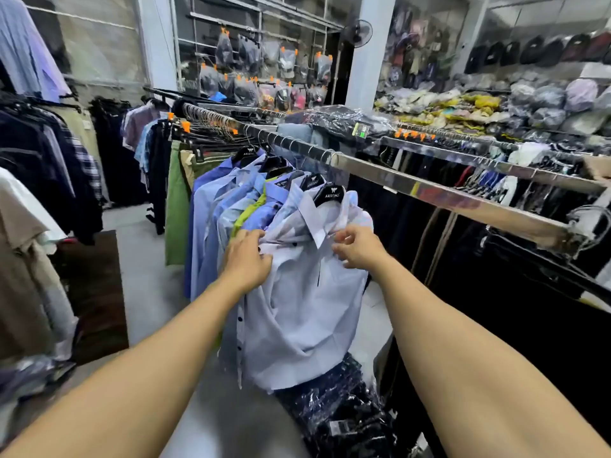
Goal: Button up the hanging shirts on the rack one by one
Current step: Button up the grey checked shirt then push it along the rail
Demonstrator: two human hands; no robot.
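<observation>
At centre frame, hanging from a black hanger [331, 194] on the slanting chrome rail [429, 190] — the pale blue shirt [297, 309], nearest of the row, front turned toward the camera. Gripping its left placket just below the collar with the left hand [246, 256], fingers curled into the cloth near a dark button [294, 245]. Pinching the opposite edge under the collar point with the right hand [358, 246], thumb and fingertips closed on the fabric. Gaping open between the two hands, the upper front; running down the lower left edge, a line of dark buttons [240, 328]. Whether any button is passing through a hole — cannot tell.

Crowding behind toward centre left, more blue shirts [211, 223] and a lime-green one [251, 211] on matching hangers. Lying at bottom centre under the shirt hem, bagged dark garments [344, 414]. Piling up at upper right, folded clothes on shelves [496, 104]; hanging at upper centre, bagged items on a wall grid [251, 71].
</observation>
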